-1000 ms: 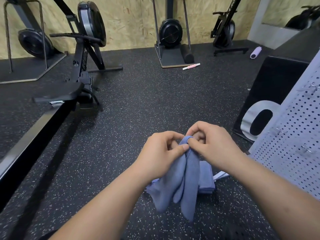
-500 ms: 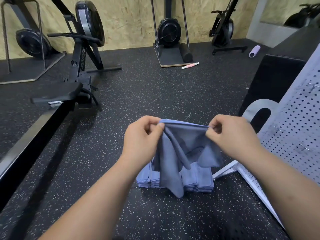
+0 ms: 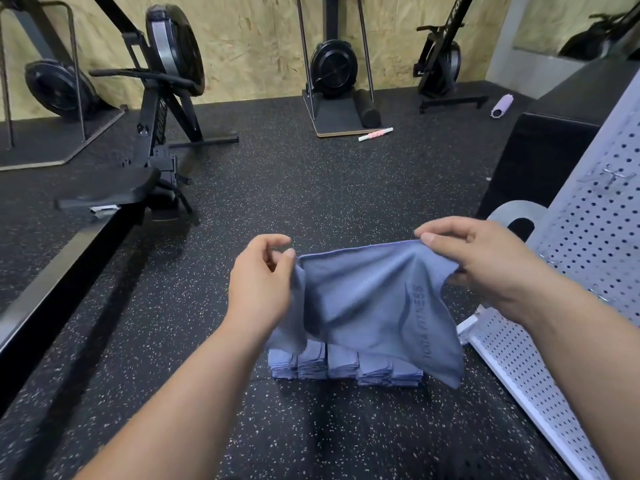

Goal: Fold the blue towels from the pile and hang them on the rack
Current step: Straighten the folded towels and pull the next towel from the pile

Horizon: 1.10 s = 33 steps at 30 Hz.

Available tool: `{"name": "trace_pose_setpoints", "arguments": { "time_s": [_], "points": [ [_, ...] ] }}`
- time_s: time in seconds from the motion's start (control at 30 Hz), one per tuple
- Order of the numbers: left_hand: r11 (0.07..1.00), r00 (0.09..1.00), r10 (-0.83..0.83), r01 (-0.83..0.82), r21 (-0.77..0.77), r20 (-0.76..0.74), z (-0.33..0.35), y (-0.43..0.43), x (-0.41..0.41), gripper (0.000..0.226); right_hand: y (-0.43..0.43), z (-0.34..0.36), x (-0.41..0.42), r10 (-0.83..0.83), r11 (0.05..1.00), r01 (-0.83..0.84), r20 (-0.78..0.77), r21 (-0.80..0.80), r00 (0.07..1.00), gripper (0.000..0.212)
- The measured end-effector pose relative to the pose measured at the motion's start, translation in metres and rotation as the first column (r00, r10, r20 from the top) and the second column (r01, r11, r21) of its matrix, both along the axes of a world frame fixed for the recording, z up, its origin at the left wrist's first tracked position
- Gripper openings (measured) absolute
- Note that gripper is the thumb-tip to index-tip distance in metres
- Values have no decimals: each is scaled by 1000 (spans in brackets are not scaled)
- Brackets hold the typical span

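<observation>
A blue towel (image 3: 374,303) with a dark printed logo hangs spread between my hands above the floor. My left hand (image 3: 261,282) pinches its upper left corner. My right hand (image 3: 474,265) pinches its upper right edge. Below it, a pile of blue towels (image 3: 343,367) sits on the speckled floor, its top half hidden by the hanging towel. The white perforated rack (image 3: 595,237) leans at the right, close to my right hand, with small metal hooks on its face.
A black box (image 3: 540,150) stands behind the rack. A rowing machine's rail and seat (image 3: 104,195) run along the left. More gym machines line the far plywood wall, with a pink roller (image 3: 375,134) and a lilac roller (image 3: 502,105) on the floor.
My hands have moved apart, from touching over a bunched towel to a wide spread. The towel has opened out flat between them, and the pile below has come into view.
</observation>
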State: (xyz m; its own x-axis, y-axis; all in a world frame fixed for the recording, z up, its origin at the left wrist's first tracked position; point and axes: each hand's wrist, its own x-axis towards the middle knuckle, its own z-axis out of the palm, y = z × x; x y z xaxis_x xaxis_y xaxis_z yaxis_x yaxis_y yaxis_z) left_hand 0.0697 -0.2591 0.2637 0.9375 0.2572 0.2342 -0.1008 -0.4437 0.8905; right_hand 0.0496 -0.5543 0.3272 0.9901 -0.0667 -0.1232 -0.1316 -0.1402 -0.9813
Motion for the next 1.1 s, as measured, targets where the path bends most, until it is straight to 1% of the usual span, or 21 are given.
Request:
{"name": "trace_pose_setpoints", "arguments": {
  "time_s": [0.03, 0.1, 0.17, 0.2, 0.23, 0.3, 0.37, 0.43, 0.5, 0.63, 0.77, 0.9, 1.0, 1.1],
  "points": [
    [999, 1000, -30, 30, -29, 10, 2, -3, -1, 12, 2, 4, -2, 44, 997, -43, -11, 67, 999, 13],
    [983, 995, -103, 104, -155, 12, 8, -10, -6, 15, 6, 11, -8, 166, 977, -164, -1, 139, 986, 23],
    [949, 985, -170, 164, -270, 1, 13, -16, -11, 17, 11, 15, -13, 265, 956, -266, 31, 122, 964, 38],
    [930, 980, -201, 187, -315, -10, 14, -18, -12, 18, 13, 14, -15, 281, 956, -284, 62, 67, 958, 42],
    [909, 972, -232, 210, -360, -20, 15, -21, -14, 19, 17, 13, -17, 271, 963, -271, 103, -14, 957, 41],
    [871, 957, -287, 245, -426, -37, 15, -24, -17, 19, 23, 8, -16, 220, 963, -179, 203, -202, 954, 29],
    [849, 942, -331, 273, -453, -53, 14, -28, -19, 21, 26, 0, -15, 225, 925, -127, 248, -358, 942, 21],
    [836, 927, -373, 314, -450, -46, 14, -32, -21, 25, 30, -3, -15, 264, 884, -125, 261, -451, 928, 16],
    [824, 907, -418, 358, -440, -45, 13, -34, -22, 28, 32, -5, -16, 307, 858, -144, 266, -494, 914, 13],
    [777, 865, -501, 433, -458, -32, 16, -39, -27, 30, 35, -10, -14, 313, 881, -202, 207, -428, 927, 15],
    [753, 840, -543, 480, -450, -14, 18, -43, -31, 29, 37, -17, -12, 299, 897, -213, 178, -387, 938, 23],
    [750, 840, -543, 497, -436, 23, 18, -44, -32, 21, 40, -21, -12, 291, 902, -207, 182, -378, 939, 22],
    [748, 829, -558, 517, -417, 27, 17, -44, -32, 33, 41, -23, -11, 308, 893, -212, 197, -396, 931, 20],
    [779, 839, -544, 503, -374, -6, 13, -45, -31, 34, 37, -24, -10, 354, 868, -255, 171, -425, 919, 15]
  ]
}}
